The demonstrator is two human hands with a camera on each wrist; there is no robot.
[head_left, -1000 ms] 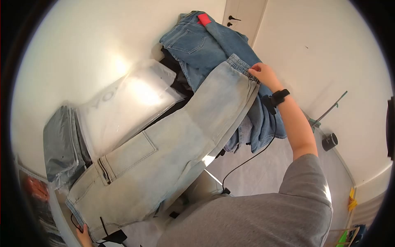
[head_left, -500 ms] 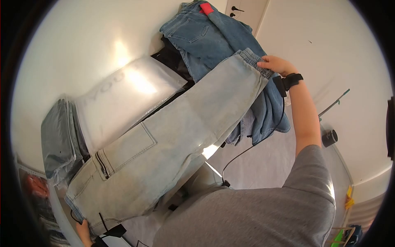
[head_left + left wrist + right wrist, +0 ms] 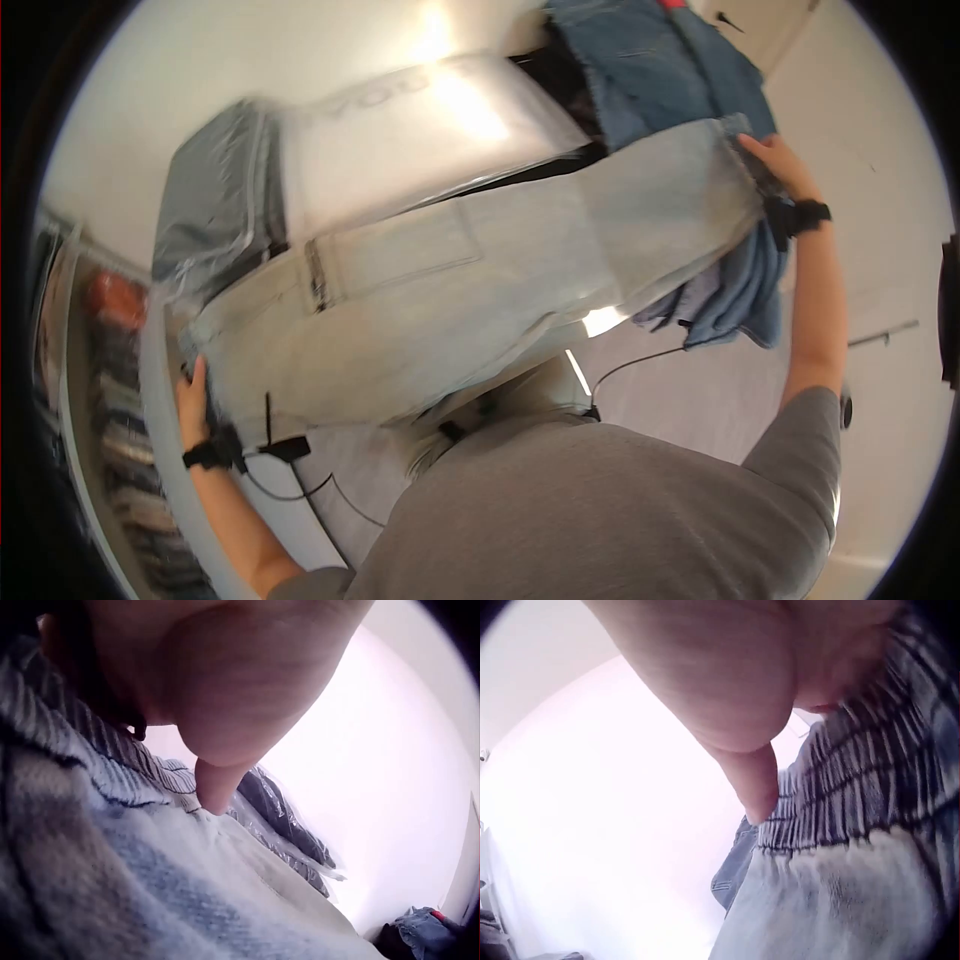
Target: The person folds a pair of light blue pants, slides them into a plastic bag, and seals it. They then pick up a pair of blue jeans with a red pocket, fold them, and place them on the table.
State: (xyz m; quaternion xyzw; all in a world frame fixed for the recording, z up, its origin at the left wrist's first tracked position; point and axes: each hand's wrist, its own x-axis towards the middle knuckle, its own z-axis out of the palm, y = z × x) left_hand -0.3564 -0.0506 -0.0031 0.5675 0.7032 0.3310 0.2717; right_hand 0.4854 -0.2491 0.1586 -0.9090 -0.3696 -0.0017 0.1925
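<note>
A pair of pale washed denim pants [image 3: 520, 250] is stretched sideways across the front of the body, with a zipped pocket [image 3: 317, 275] nearer the left end. At the left end, my left hand [image 3: 193, 405] grips the gathered band [image 3: 112, 761], thumb along its edge in the left wrist view. My right hand [image 3: 785, 170] grips the other end by a wide elastic band [image 3: 847, 780] with several stitched rows. In both wrist views the thumb lies on the near side of the cloth, and most of the other fingers are hidden.
Behind the pants lie a clear plastic-wrapped white package [image 3: 420, 130] and a dark bagged garment [image 3: 220, 195]. Blue jeans [image 3: 660, 75] are heaped at the back right. A shelf [image 3: 120, 400] of bagged clothes stands at left. Black cables [image 3: 640, 362] hang near the body.
The pants have swung from a steep slant to nearly level. The head view has shifted, so the left hand and forearm now show more fully. Both hands keep their hold.
</note>
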